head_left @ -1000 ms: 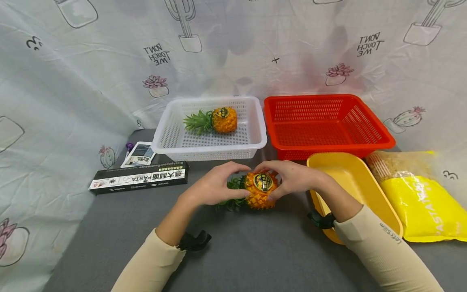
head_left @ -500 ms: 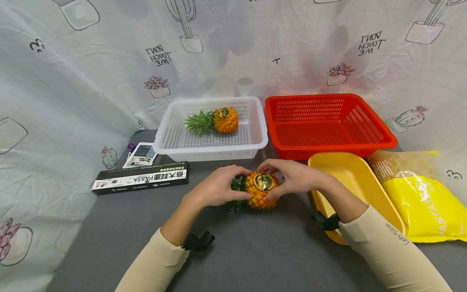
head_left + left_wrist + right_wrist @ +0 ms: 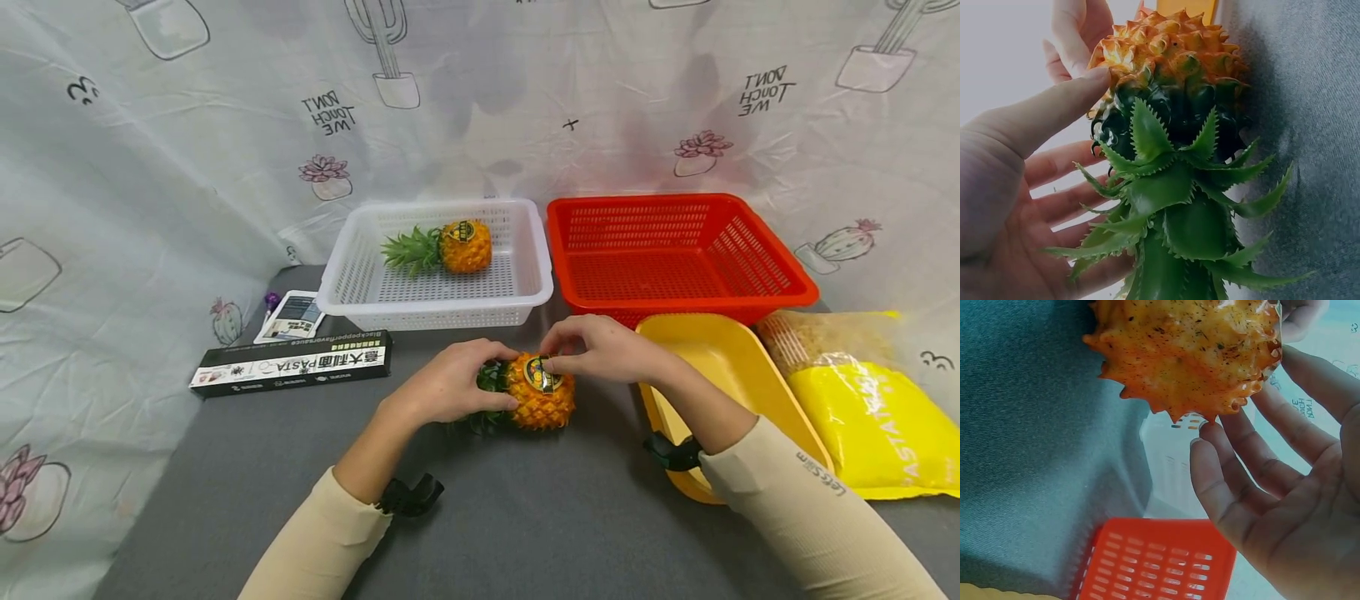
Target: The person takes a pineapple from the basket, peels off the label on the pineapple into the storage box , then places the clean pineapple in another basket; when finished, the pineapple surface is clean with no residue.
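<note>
A small orange pineapple (image 3: pixel 542 402) with a spiky green crown (image 3: pixel 1179 206) lies on its side on the grey table. My left hand (image 3: pixel 453 387) holds it near the crown, thumb on the near side and fingers on the far side. A black and gold sticker (image 3: pixel 538 375) faces up on the fruit. My right hand (image 3: pixel 600 350) is at the fruit's base end, its thumb touching the sticker. In the right wrist view, the other fingers (image 3: pixel 1210 469) are loosely bent beside the fruit, not wrapped round it.
A white basket (image 3: pixel 435 315) behind holds another pineapple (image 3: pixel 467 247). Beside it are a red basket (image 3: pixel 690 300), a yellow tray (image 3: pixel 738 379) under my right forearm, and a pasta bag (image 3: pixel 873 417). Left lie a pasta box (image 3: pixel 292 364), a printed packet (image 3: pixel 292 317) and a small purple item (image 3: pixel 272 300).
My right thumb has moved from the fruit's near side up onto the sticker, and the right hand has risen slightly. The left hand keeps its hold, and the pineapple stays in place.
</note>
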`<state>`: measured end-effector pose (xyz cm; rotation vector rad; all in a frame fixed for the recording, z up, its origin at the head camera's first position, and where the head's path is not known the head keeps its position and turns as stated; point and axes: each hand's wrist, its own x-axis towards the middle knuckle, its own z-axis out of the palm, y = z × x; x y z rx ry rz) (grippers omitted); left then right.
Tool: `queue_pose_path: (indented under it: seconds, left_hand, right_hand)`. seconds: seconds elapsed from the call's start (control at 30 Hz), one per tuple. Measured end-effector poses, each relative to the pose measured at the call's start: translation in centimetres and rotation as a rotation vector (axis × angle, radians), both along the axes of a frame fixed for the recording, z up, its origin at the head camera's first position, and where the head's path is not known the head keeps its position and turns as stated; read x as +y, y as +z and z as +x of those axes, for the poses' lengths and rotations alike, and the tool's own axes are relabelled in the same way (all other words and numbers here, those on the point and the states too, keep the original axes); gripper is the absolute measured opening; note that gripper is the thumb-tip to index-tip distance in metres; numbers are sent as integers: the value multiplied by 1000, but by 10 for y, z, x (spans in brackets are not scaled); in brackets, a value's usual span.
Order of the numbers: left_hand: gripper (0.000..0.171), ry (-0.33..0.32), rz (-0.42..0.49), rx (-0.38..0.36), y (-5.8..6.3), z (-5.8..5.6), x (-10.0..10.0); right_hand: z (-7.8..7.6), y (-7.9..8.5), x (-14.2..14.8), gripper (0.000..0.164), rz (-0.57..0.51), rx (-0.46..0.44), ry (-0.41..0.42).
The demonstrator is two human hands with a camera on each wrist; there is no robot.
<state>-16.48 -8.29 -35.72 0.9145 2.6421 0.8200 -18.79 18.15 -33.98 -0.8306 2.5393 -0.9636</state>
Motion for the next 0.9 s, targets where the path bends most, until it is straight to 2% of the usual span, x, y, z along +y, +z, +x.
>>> queue_pose_path:
  seconds: [0.33,0.6,0.9]
  left_hand:
    - [61,4,-6,-1,1,1,1]
    - [62,8,-3,-6,1,2,1]
    - [61,7,2,-12,1,2,0]
  right_hand:
    - [-3,4,-2,18,0,-2,-19]
    - [-3,5,-4,11,-64,-35,-54]
    - [-4,5,-5,7,-87,-25,-38]
